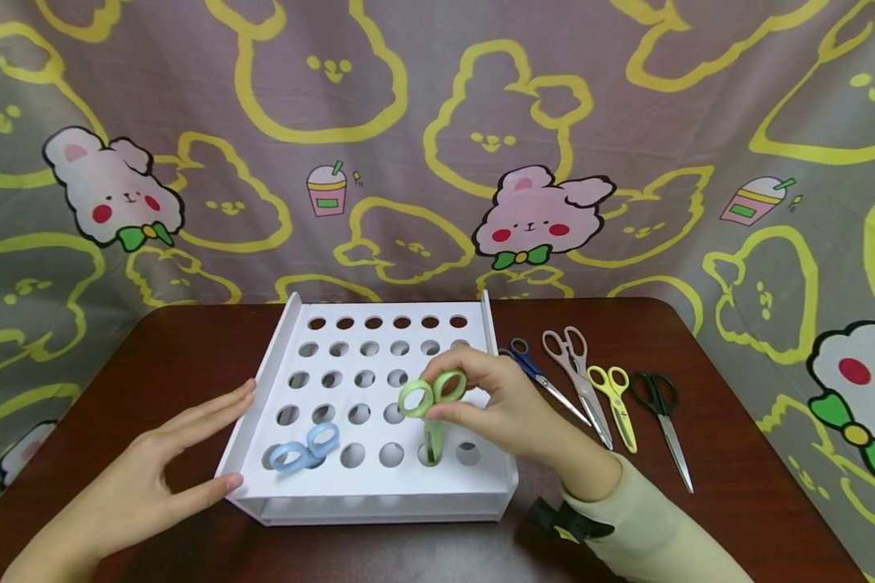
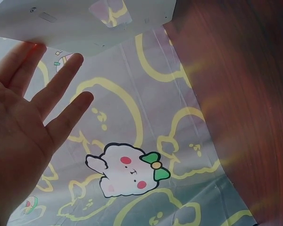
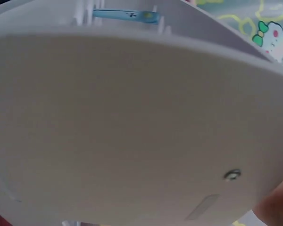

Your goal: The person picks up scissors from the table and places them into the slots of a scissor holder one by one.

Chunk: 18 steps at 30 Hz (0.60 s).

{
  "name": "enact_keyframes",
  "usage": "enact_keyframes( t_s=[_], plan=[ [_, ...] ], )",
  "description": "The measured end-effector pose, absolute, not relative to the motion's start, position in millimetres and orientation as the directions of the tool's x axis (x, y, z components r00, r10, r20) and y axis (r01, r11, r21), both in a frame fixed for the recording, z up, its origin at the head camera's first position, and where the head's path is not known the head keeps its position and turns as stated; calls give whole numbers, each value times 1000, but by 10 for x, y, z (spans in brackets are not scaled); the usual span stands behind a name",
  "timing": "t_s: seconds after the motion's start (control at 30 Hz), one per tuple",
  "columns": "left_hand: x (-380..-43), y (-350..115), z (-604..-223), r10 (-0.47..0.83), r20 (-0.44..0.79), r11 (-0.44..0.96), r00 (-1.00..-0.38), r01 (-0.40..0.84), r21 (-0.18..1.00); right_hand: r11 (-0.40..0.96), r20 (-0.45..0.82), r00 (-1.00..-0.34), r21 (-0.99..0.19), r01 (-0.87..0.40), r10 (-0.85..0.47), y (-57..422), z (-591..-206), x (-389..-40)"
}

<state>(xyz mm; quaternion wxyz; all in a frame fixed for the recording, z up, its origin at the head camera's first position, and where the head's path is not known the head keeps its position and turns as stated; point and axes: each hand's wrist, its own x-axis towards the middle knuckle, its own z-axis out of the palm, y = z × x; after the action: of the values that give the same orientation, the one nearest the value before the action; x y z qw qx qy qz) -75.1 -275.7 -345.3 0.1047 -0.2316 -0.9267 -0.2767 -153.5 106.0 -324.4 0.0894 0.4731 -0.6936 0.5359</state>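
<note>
My right hand (image 1: 510,407) pinches the handles of a pair of light green scissors (image 1: 436,429) over a white rack (image 1: 364,483) full of round holes. The blades point down, their tip at a hole in the front row. Light blue scissors (image 1: 308,455) stand in the front row's left part, handles above the board. Below the board, the right wrist view catches a blue blade (image 3: 125,15) past the rack's side wall (image 3: 122,117). With fingers spread and straight, my left hand (image 1: 149,474) touches the rack's left wall; the left wrist view shows fingertips at its edge.
Right of the rack, several scissors lie on the dark wooden table (image 1: 736,453): dark blue ones (image 1: 532,368), pinkish-grey ones (image 1: 579,380), yellow ones (image 1: 616,405) and black-handled ones (image 1: 663,413). A patterned curtain (image 1: 408,178) hangs behind the table.
</note>
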Motion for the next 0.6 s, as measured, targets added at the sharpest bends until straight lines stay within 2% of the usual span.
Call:
enact_keyframes(
  t_s=[0.13, 0.37, 0.6],
  plan=[
    [-753, -2757, -3444, 376, 325, 737, -868, 493, 464, -23, 623, -522, -654, -756, -582, 1066, -3276, -1551],
    [-755, -2756, -3443, 372, 321, 740, -871, 487, 463, 27, 532, -559, -709, -705, -636, 1076, -3280, -1537],
    [-758, -2751, -3450, 358, 301, 749, -884, 464, 473, 48, 461, -537, -725, -687, -706, 1079, -3307, -1549]
  ],
)
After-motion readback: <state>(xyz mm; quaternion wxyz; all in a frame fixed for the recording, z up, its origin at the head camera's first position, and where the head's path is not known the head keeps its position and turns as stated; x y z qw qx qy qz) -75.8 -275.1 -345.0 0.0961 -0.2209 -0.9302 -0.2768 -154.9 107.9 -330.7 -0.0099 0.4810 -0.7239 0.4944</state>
